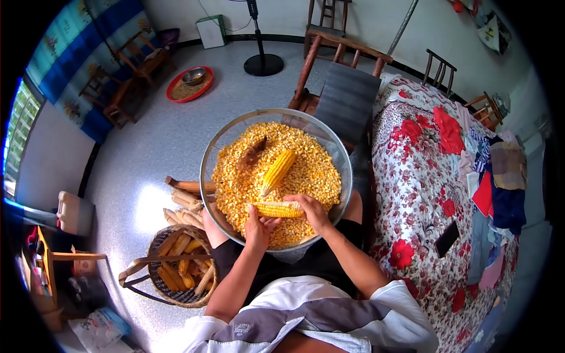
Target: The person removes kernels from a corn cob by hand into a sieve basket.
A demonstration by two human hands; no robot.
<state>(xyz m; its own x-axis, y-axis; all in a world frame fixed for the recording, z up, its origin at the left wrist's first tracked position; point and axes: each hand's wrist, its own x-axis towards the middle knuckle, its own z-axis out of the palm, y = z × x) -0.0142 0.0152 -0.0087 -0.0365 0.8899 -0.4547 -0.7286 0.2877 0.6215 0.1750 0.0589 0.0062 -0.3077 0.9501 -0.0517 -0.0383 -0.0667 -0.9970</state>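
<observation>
Both hands are closed on one thing: a long yellow corn cob [278, 209] is held crosswise, its left end gripped by the left hand [259, 228], its right end by the right hand [311, 212]. It is held just above the near half of a wide, round, silver wire-mesh basin [205, 176], over a thick bed of loose yellow kernels [235, 191].

Kernels could be scattered over the rim if the cob were twisted hard near the basin's near edge, since that edge lies close below the wrists. A slip of the right hand's grip could let the cob drop onto a second plump yellow cob [279, 171], which lies tilted on the kernels just beyond. Stray debris might be mixed in, because a dark brown, stringy tuft [252, 154] is left lying on the far left of the heap. The basin is flanked by the knees, and what it is supported by cannot be told; a shifted leg could tip it. Kernels spilled to the left could be lost among the pale, bare cobs [187, 206] on the grey speckled floor [126, 176].
</observation>
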